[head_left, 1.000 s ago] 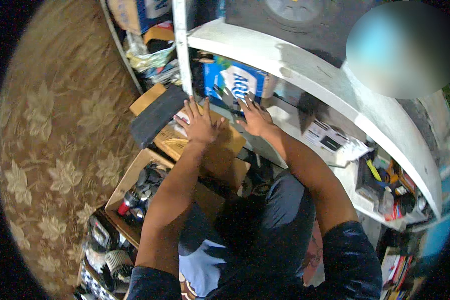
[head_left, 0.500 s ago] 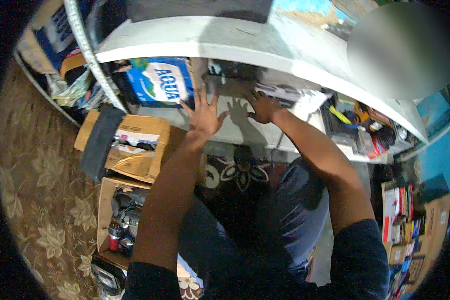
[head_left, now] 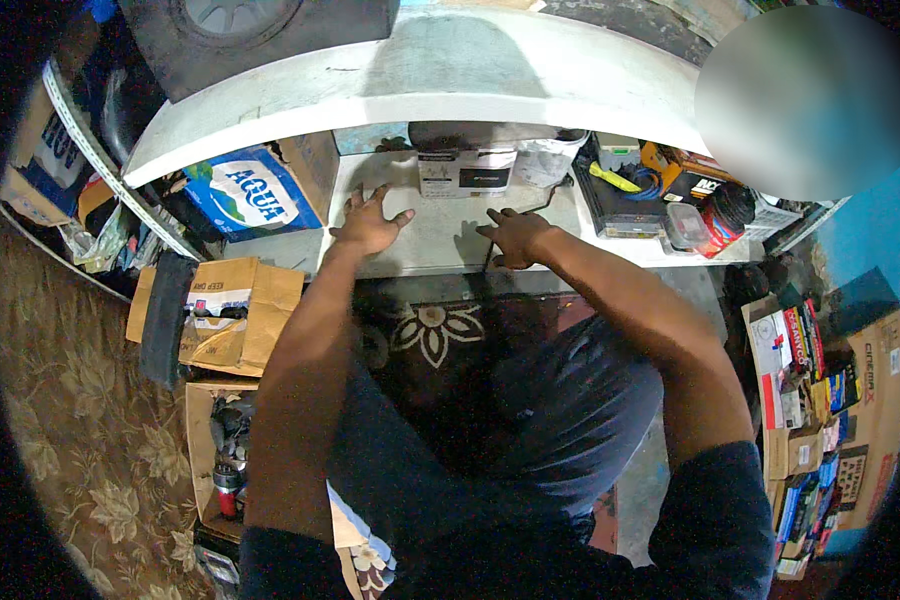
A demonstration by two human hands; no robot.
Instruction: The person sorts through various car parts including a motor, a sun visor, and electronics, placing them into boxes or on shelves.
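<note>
My left hand (head_left: 372, 222) is over the white lower shelf (head_left: 420, 255), fingers spread and empty. It is nearest to a blue and white cardboard box (head_left: 257, 192) on its left. My right hand (head_left: 516, 237) hovers by the shelf's front edge, also empty with the fingers apart. Between and beyond the hands stands a white box (head_left: 467, 173) with dark markings. A white plastic bag (head_left: 547, 160) lies beside it, and a dark cable (head_left: 550, 198) runs from there toward my right hand. Whether either hand touches the shelf, I cannot tell.
Above the hands runs the white upper shelf (head_left: 450, 105), carrying a dark speaker-like panel (head_left: 300, 50). At the right sits a black tray (head_left: 625, 218) with tools, near a clear container (head_left: 684, 226). Opened cartons (head_left: 220, 340) stand left; a carton of small boxes (head_left: 805, 440) is right.
The view has shifted, bringing the white box and bag into clear sight. My hands have drawn back toward the shelf's front edge, and the left one is farther from the blue box.
</note>
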